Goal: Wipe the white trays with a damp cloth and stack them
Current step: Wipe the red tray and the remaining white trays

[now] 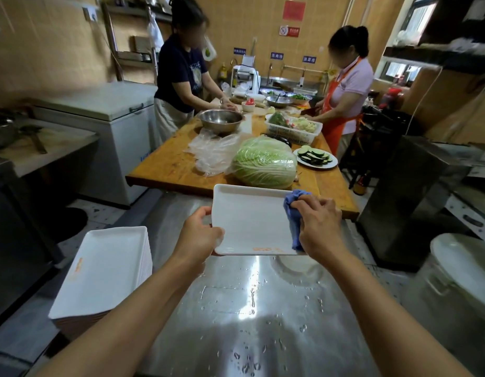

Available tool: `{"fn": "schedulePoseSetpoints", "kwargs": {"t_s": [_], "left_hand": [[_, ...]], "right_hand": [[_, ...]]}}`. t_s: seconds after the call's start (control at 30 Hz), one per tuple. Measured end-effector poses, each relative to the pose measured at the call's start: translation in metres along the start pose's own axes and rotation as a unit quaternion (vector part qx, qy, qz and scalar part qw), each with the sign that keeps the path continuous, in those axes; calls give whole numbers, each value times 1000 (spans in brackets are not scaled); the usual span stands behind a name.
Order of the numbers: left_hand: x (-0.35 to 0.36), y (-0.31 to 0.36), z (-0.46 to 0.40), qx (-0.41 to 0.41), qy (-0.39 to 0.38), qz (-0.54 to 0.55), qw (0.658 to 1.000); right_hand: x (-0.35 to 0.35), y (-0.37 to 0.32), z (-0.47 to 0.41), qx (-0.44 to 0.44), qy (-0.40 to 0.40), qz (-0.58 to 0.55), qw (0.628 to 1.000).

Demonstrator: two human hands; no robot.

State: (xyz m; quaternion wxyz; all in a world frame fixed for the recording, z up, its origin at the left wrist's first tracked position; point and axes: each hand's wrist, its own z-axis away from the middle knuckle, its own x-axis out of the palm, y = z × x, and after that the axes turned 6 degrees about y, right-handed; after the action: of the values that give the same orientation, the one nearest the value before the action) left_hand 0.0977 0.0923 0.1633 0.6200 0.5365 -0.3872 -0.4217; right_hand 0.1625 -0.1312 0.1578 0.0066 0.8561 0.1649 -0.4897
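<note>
Left hand (198, 235) pinching tray (252, 221) by its left edge, thumb on top. Right hand (319, 224) curled round blue cloth (291, 210), pressed on tray's right side. Tray held above wet steel bench (249, 308). Stack of trays (105, 270) at left bench edge. Cabbage (264, 161) beyond.

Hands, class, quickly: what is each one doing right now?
Left hand: fingers grip the white tray at its left edge.
Right hand: fingers hold the blue cloth against the tray.

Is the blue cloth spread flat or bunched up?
Bunched: the blue cloth is crumpled in the right hand against the held tray.
</note>
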Motion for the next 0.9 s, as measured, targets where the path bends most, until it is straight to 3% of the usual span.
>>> {"fn": "schedulePoseSetpoints", "kwargs": {"t_s": [0.23, 0.47, 0.73, 0.9], "left_hand": [[0, -8, -10, -21, 42, 30, 998], [6, -16, -7, -35, 29, 17, 999], [0, -11, 1, -5, -1, 23, 1000], [0, -13, 4, -4, 6, -4, 1000]], "right_hand": [[4, -9, 46, -13, -28, -136, 990], [-9, -79, 58, -95, -45, -258, 960], [9, -107, 33, -100, -84, -255, 958], [17, -97, 5, -118, -66, -144, 980]]}}
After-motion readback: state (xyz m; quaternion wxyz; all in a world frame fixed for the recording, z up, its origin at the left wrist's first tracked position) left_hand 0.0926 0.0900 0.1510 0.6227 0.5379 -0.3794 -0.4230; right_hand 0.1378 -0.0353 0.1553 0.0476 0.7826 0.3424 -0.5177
